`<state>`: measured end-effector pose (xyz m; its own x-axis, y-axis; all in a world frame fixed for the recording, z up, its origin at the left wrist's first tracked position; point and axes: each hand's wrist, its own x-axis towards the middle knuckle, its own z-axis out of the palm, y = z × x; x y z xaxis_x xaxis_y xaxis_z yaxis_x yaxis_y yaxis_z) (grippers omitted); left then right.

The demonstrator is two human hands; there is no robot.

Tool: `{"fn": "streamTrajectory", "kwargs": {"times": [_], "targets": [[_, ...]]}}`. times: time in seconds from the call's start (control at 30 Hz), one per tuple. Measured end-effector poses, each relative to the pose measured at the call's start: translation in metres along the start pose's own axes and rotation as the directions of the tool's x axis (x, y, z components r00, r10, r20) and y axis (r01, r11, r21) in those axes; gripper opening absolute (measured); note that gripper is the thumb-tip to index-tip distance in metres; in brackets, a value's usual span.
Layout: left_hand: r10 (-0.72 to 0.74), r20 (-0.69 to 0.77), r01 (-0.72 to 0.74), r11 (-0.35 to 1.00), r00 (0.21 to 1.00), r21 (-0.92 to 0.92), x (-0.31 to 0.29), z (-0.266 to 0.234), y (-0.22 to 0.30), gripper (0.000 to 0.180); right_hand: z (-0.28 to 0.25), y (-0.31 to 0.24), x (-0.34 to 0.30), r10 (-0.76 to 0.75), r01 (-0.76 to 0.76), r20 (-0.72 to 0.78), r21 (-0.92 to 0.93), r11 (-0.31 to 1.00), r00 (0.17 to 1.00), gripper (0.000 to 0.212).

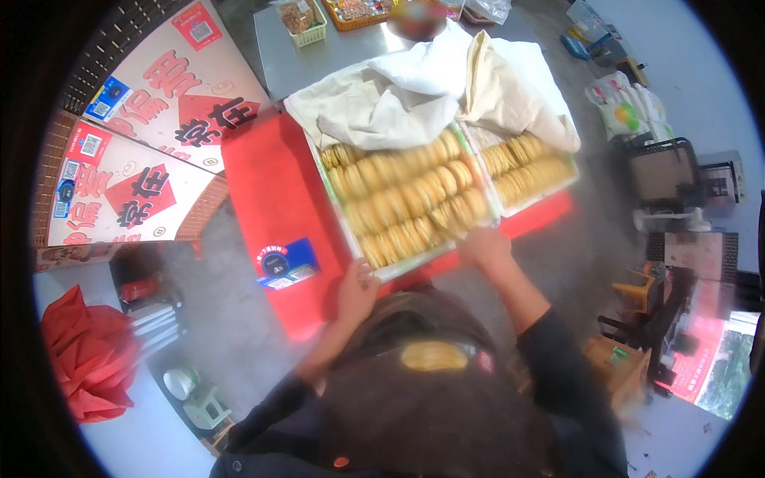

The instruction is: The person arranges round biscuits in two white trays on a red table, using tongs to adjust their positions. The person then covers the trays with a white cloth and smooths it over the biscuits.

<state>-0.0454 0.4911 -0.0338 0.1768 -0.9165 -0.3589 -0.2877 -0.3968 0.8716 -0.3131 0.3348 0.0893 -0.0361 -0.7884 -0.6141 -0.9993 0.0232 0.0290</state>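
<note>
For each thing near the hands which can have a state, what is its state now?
Left tray: partly covered
Right tray: partly covered
Round pastries: on edge, in rows
White cloth: bunched
Beige cloth: crumpled
Red cloth: spread, partly under trays
Left hand: at left tray's corner, grip unclear
Right hand: at its near edge, grip unclear

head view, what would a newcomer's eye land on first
Most likely the rows of flat, round, golden-yellow pastries in the white rectangular tray at upper centre, with the left hand and right hand at its near edge. Next come the rumpled cream-white cloth over the tray's far part and the bright red covering beneath. At lower left, a crumpled red bundle also stands out.
</note>
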Motion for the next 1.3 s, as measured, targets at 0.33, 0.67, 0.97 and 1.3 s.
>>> {"fn": "streamTrajectory", "kwargs": {"times": [0.33, 0.67, 0.97, 1.3], "targets": [[-0.004, 0.071, 0.007, 0.999, 0.998, -0.051, 0.0, -0.019, 0.004, 0.051, -0.07, -0.029, 0.079, -0.072, 0.163, 0.32, -0.268, 0.95, 0.945, 0.044], [-0.067, -0.109, 0.065, 0.998, 0.992, -0.028, -0.022, -0.043, -0.041, 0.05, -0.058, 0.091, 0.117, -0.253, 0.258, 0.429, 0.048, 0.965, 0.867, 0.058], [-0.045, -0.045, 0.042, 0.998, 0.998, -0.052, -0.01, -0.001, -0.033, 0.051, -0.076, 0.131, 0.104, -0.317, 0.329, 0.4, 0.04, 0.943, 0.86, 0.061], [-0.081, -0.131, 0.093, 0.992, 0.988, 0.088, -0.02, 0.021, -0.026, 0.052, -0.051, 0.095, 0.048, -0.24, 0.258, 0.127, -0.145, 0.955, 0.962, 0.052]]}}
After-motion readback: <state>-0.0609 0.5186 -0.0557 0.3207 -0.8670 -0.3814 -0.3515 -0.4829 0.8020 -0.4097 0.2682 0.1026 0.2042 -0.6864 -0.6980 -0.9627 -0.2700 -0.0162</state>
